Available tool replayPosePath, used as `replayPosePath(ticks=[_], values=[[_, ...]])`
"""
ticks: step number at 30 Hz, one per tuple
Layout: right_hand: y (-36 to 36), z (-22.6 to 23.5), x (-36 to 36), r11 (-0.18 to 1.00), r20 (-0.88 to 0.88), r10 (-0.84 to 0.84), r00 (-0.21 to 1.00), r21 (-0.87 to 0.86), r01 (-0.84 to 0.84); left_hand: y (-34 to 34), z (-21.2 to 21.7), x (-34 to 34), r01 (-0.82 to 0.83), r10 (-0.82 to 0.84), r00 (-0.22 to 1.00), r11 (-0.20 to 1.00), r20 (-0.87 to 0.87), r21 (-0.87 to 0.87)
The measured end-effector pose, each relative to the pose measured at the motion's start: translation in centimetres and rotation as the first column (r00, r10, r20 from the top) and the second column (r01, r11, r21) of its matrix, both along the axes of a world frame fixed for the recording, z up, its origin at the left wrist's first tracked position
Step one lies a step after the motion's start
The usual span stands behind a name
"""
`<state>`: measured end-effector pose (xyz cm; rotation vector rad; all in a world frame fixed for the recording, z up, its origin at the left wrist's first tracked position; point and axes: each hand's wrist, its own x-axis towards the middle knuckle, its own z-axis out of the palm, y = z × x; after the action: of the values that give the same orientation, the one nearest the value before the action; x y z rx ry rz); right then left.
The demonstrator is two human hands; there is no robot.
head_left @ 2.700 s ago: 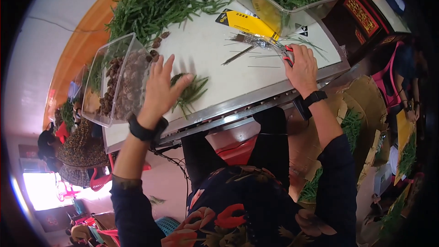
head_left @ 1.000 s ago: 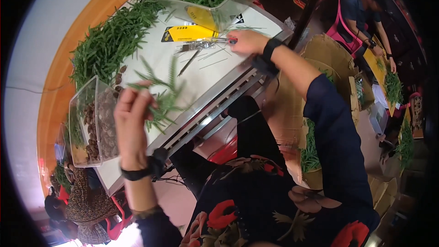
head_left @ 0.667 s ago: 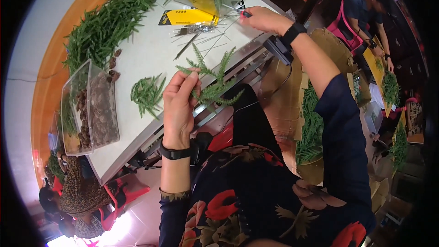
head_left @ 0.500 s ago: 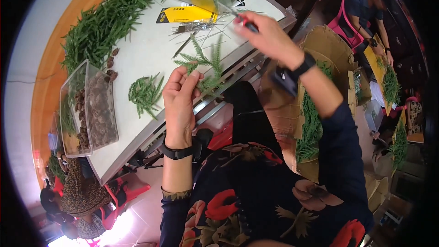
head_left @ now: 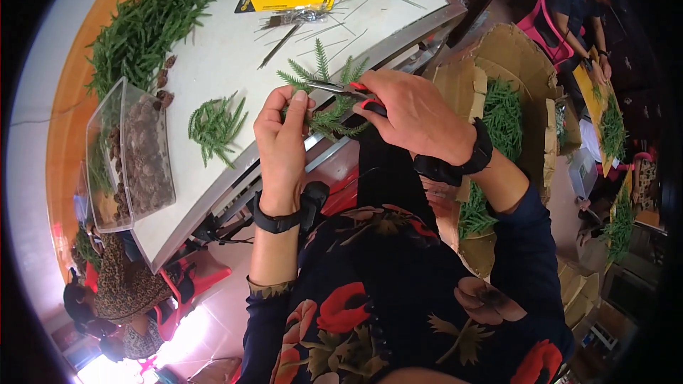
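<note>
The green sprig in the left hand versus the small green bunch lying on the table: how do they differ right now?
The sprig is pinched upright by the left hand, while the small bunch lies flat and untouched on the white table. The sprig's branches fan out; the bunch's pieces lie close together. The pliers in the right hand meet the sprig, not the bunch. Both are green and needle-leaved.

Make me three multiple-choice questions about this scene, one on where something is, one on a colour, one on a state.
1. Where is the clear plastic box?
A. on the white table's left end
B. on the floor
C. on the person's lap

2. What colour are the grips of the cutters?
A. blue
B. red
C. white

3. What is the left hand doing?
A. resting flat
B. pinching a green sprig
C. hanging empty

Answers: 1 A, it sits on the table beside a small green bundle. 2 B, red shows by the right hand. 3 B, its fingers close on the sprig.
</note>
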<state>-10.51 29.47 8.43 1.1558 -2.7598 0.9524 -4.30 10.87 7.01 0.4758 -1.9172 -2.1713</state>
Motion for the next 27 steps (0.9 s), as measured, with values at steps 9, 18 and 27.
replayPosePath(ticks=[9,18,27], values=[[0.7,-0.1,0.0,0.999,-0.049,0.048,0.998,0.012,-0.048,0.0,-0.3,0.8,0.027,-0.037,0.997,0.991,-0.075,-0.128],[1.9,-0.5,-1.9,0.978,-0.145,0.206,0.968,0.042,-0.202,-1.0,0.9,1.2,0.292,-0.288,0.951,0.956,0.116,-0.021],[1.5,-1.2,-3.7,0.914,-0.358,0.345,0.867,-0.082,-0.398,-0.9,0.2,1.5,0.409,-0.486,0.874,0.746,0.012,0.525]])
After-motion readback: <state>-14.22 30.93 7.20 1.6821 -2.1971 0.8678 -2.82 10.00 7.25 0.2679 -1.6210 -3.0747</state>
